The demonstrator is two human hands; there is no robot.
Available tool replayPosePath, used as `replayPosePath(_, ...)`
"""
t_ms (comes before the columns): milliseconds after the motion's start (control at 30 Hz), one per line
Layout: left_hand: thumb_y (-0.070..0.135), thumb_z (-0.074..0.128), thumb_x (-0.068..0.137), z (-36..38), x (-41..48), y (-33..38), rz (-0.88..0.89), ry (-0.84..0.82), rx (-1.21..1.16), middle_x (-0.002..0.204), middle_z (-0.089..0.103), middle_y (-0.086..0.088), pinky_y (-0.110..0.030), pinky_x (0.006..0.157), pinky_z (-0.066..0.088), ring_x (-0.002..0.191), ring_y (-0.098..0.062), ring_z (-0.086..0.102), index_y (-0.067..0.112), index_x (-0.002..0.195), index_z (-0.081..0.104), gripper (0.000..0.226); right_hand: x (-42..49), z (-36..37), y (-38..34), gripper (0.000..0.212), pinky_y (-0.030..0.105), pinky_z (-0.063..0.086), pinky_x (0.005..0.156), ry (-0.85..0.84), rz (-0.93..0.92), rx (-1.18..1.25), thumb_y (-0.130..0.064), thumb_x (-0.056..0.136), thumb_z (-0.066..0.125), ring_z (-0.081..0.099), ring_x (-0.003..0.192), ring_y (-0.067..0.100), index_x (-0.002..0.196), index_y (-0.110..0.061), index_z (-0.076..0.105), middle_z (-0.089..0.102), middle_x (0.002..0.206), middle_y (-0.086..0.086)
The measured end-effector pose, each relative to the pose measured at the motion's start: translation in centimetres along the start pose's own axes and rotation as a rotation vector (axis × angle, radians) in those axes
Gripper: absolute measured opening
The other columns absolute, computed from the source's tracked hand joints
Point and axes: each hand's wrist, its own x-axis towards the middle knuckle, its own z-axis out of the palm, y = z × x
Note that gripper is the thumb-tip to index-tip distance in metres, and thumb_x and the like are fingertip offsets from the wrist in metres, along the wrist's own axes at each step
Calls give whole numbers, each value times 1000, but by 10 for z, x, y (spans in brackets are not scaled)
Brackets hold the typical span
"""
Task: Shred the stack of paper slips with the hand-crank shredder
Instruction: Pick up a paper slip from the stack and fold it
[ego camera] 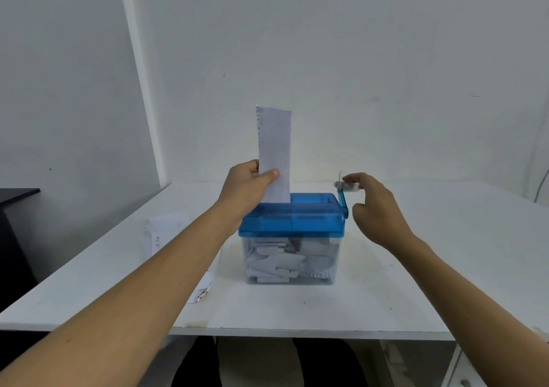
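Shreds (276, 263) lie in the shredder (292, 217) bin below. The left hand (249, 184) pinches a paper slip (274, 143) at its slot. The right hand (377, 208), fingers spread, hovers by the crank (347, 186). A stack of slips (166, 229) waits to the left.

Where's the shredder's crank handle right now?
In the head view, the crank handle sticks up from the right end of the shredder's blue lid, with the fingers of the right hand at its knob.
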Motion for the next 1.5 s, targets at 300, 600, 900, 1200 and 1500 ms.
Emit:
replayPosePath(300,25,63,99,0,-5,-6,33,50,10,121,67,5,-13,72,50,96,-6,63,20,131,60,32,-6,22,19,71,41,38,114,-13,-269,-247,-3,88,71,33,140,18,147,-21,35,40,152,-3)
replayPosePath(600,28,61,100,1,-9,-9,61,-1,74,113,64,14,-6,67,47,88,3,59,23,132,60,33,-26,44,36,70,36,25,119,-109,-211,-293,-19,97,64,23,141,14,154,-26,23,29,154,-8)
replayPosePath(900,26,61,100,3,-9,-15,112,15,215,126,65,5,-10,76,45,107,-12,59,18,137,58,37,-36,49,29,50,32,41,109,-212,-225,-319,-25,98,59,42,117,17,143,-17,39,42,135,1)
replayPosePath(1200,22,64,99,-3,-12,-30,147,-16,276,128,65,7,-9,82,45,104,-8,59,19,137,58,39,-51,42,15,45,28,44,103,-285,-80,-296,-31,101,54,52,118,14,141,-22,37,51,137,-3)
replayPosePath(1500,27,53,103,1,-14,-37,128,27,351,106,65,8,-11,67,45,87,-7,60,14,112,65,20,-59,17,-1,16,25,57,67,-388,32,-520,-33,96,56,59,67,12,89,-19,57,65,82,-5)
